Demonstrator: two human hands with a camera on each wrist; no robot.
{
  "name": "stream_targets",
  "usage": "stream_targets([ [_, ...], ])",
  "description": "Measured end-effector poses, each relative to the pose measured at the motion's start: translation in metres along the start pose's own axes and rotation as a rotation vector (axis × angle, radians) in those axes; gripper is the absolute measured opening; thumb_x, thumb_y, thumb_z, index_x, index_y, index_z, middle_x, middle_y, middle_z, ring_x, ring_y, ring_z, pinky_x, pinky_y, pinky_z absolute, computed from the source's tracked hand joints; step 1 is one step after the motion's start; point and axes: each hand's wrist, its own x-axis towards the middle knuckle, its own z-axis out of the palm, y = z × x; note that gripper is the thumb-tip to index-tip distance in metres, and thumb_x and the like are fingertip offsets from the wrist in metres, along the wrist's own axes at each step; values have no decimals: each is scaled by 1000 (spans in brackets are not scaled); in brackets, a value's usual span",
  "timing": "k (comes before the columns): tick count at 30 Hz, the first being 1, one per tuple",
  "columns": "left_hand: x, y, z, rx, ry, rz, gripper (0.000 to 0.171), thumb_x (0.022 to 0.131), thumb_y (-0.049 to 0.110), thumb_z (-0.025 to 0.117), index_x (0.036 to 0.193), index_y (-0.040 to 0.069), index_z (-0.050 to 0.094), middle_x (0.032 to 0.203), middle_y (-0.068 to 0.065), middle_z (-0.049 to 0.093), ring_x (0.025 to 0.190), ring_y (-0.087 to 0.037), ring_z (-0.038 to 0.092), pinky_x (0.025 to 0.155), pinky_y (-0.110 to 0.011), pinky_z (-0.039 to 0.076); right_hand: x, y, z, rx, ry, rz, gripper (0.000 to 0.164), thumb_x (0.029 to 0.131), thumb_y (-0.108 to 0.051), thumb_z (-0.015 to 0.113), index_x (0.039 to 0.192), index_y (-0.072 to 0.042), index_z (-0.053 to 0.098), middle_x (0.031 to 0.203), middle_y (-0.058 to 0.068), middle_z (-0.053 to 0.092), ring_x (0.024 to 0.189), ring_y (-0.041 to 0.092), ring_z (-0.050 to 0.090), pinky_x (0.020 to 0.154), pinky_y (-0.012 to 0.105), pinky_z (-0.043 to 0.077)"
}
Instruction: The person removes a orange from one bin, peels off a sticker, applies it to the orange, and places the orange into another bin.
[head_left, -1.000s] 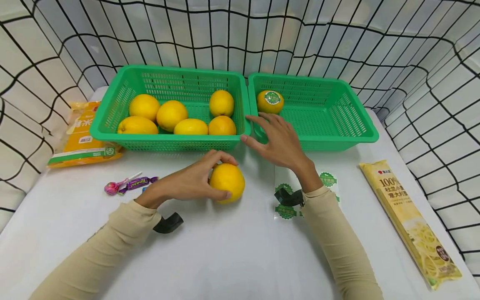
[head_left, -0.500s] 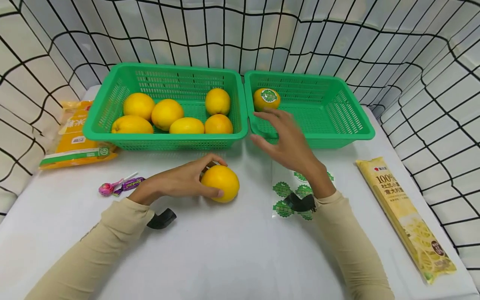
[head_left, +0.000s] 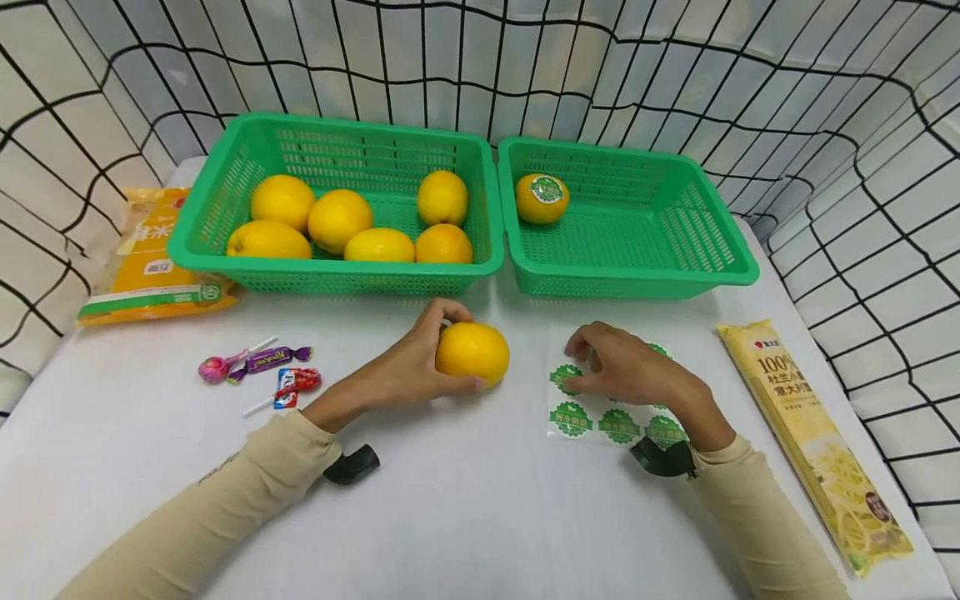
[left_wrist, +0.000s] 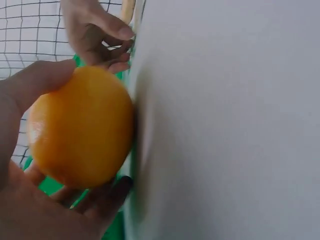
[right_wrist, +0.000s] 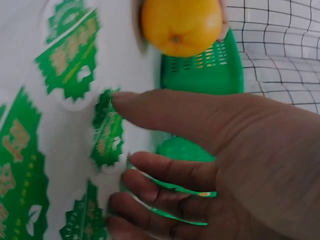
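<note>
My left hand (head_left: 408, 367) grips an orange (head_left: 472, 354) on the white tabletop, thumb in front and fingers behind. The left wrist view shows the same orange (left_wrist: 82, 127) close up. To its right, my right hand (head_left: 637, 367) hovers low over a clear sheet of green round stickers (head_left: 572, 419), fingers bent. Seen from the right wrist, the thumb tip meets the edge of one green sticker (right_wrist: 107, 137), while the other fingers stand apart from the thumb and hold nothing visible. Part of the sheet is hidden under this hand.
Behind the hands stand a left green basket (head_left: 337, 273) with several oranges and a right green basket (head_left: 630, 282) with one stickered orange (head_left: 542, 198). Candies (head_left: 270, 360) and an orange bag (head_left: 161, 267) lie left, a noodle pack (head_left: 813, 442) right. Black wire mesh (head_left: 491, 83) surrounds the table.
My right hand has moved from the front edge of the right basket back toward me, down over the sticker sheet. My left hand keeps its grip on the orange, which has turned slightly.
</note>
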Motion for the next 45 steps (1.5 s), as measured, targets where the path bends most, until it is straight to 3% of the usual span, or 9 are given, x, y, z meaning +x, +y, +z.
stream_targets([
  [4, -5, 3, -8, 11, -46, -28, 71, 90, 31, 87, 141, 17, 41, 145, -7, 46, 130, -29, 46, 105, -48, 45, 3, 8, 5, 12, -42, 13, 29, 92, -28, 84, 110, -11, 68, 105, 3, 67, 97, 20, 61, 87, 38, 52],
  [9, -8, 5, -17, -32, -92, -51, 65, 93, 29, 85, 142, 15, 44, 148, -6, 50, 132, -30, 49, 102, -45, 50, 5, 13, 5, 76, -77, -46, 9, 101, -19, 75, 100, -13, 68, 94, -3, 70, 86, 16, 62, 77, 33, 52],
  [12, -8, 4, -16, -32, -69, -50, 65, 93, 28, 85, 142, 16, 45, 147, -7, 53, 134, -29, 51, 100, -43, 53, 4, 13, 3, 133, -87, -67, 7, 105, -16, 69, 102, -11, 65, 94, -3, 71, 85, 16, 63, 73, 31, 53],
  [18, -7, 4, -13, -14, -16, -54, 64, 92, 27, 85, 143, 17, 48, 145, -7, 56, 133, -27, 54, 98, -41, 56, 2, 10, -3, 223, -48, -144, 7, 108, -14, 63, 106, -9, 59, 103, 3, 69, 97, 19, 67, 80, 31, 55],
  [22, -6, 6, -18, -23, -28, -54, 65, 94, 26, 84, 147, 15, 47, 147, -6, 55, 133, -27, 54, 101, -41, 57, 6, -5, -12, 276, 7, -214, 6, 107, -14, 66, 107, -9, 62, 105, 4, 68, 104, 21, 67, 87, 35, 58],
  [26, -5, 6, -22, -49, -44, -42, 65, 96, 22, 82, 150, 13, 46, 152, -6, 52, 135, -28, 53, 102, -41, 58, 18, -36, -21, 320, 8, -289, 7, 106, -13, 67, 108, -8, 63, 105, 4, 67, 104, 21, 66, 92, 41, 57],
  [32, -5, 6, -23, -81, -55, -26, 66, 96, 20, 81, 151, 10, 46, 151, -6, 52, 134, -29, 53, 102, -41, 58, 46, -74, -23, 286, -17, -339, 11, 104, -18, 70, 106, -10, 64, 104, 3, 67, 99, 19, 66, 87, 43, 57],
  [37, -3, 6, -21, -104, -68, -19, 67, 96, 21, 82, 151, 11, 47, 149, -6, 53, 132, -30, 54, 102, -40, 58, 59, -81, -19, 238, -21, -347, 11, 103, -17, 71, 103, -9, 64, 98, 4, 66, 93, 19, 63, 81, 42, 56],
  [45, -2, 3, -16, -129, -77, -13, 66, 96, 17, 82, 151, 8, 47, 149, -6, 53, 132, -29, 54, 102, -37, 59, 62, -76, -6, 247, 26, -331, 9, 102, -15, 72, 100, -9, 65, 94, 3, 65, 88, 19, 62, 73, 34, 54],
])
